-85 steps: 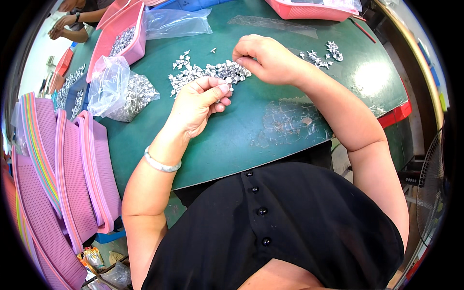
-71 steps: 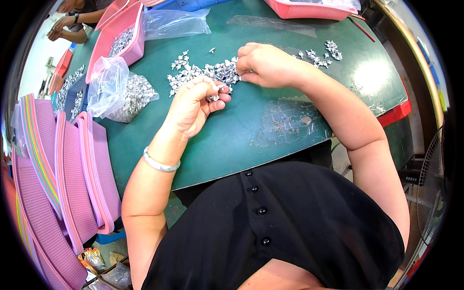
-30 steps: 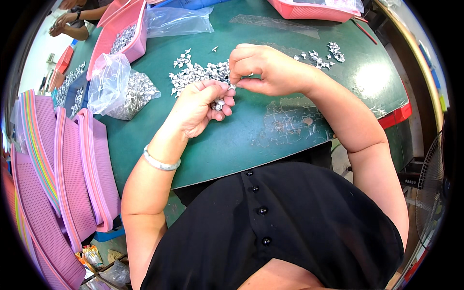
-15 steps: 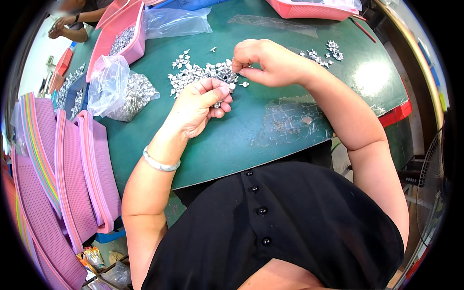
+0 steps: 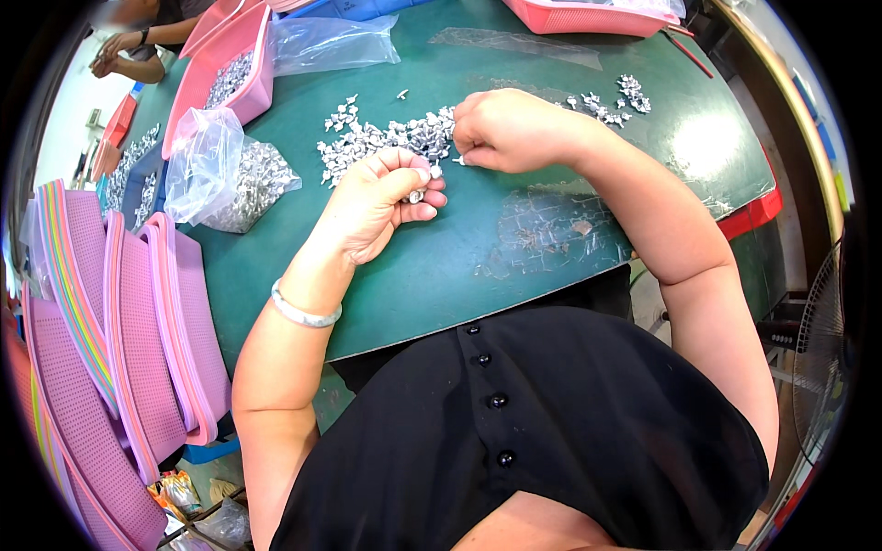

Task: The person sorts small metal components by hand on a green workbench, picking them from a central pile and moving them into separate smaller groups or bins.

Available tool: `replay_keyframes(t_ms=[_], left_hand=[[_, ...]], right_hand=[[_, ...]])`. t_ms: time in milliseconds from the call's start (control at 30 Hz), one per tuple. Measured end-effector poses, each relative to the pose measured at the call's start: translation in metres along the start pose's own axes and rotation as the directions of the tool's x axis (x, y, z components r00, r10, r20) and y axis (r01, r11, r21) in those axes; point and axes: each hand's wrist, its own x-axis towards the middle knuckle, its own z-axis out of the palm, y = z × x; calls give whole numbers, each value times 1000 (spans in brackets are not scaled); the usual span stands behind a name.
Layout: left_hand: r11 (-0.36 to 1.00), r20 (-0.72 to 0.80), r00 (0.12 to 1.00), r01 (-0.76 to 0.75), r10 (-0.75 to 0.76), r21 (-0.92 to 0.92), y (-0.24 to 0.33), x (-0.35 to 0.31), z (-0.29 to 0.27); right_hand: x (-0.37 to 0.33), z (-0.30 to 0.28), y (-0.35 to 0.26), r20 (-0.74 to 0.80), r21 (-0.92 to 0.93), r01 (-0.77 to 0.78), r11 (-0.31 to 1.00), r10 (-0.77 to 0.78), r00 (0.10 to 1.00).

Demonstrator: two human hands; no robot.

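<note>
Several metal parts (image 5: 416, 196) sit within the curled left hand (image 5: 378, 195), upper centre; the right hand (image 5: 501, 133) bends over one beside the pile (image 5: 367, 142), hold indeterminable. Green tabletop (image 5: 413, 285) extends below to its near edge.

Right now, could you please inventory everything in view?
Table: one, green, centre
Small parts: uncountable, silvery, heaped mid-table, more at right
Bag of parts: one, clear, left of heap
Other bag: one, clear, far side
Bin of parts: one, pink, far left
Basket: one, pink, far right
Stacked baskets: several, purple-pink, left
Fan: one, dark, right edge
Co-worker's hands: two, upper left
Bangle: one, pale, left wrist
Left hand: one, holding parts
Right hand: one, beside heap
</note>
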Motion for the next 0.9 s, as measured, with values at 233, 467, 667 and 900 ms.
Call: replay_keyframes(t_ms=[233,467,667,900], left_hand=[[999,58,998,-30,33,-42,0,1,-7],[999,45,998,33,-32,-33,4,1,-3],[999,52,998,43,-42,-11,4,0,0],[999,50,998,29,-28,-24,-2,-1,1]], right_hand=[[1,5,3,-177,17,146,989,-141,974],[2,1,-7,-327,12,226,974,-209,921],[3,0,-12,-381,-30,261,965,-252,889],[5,3,-14,-415,-64,309,949,-307,857]])
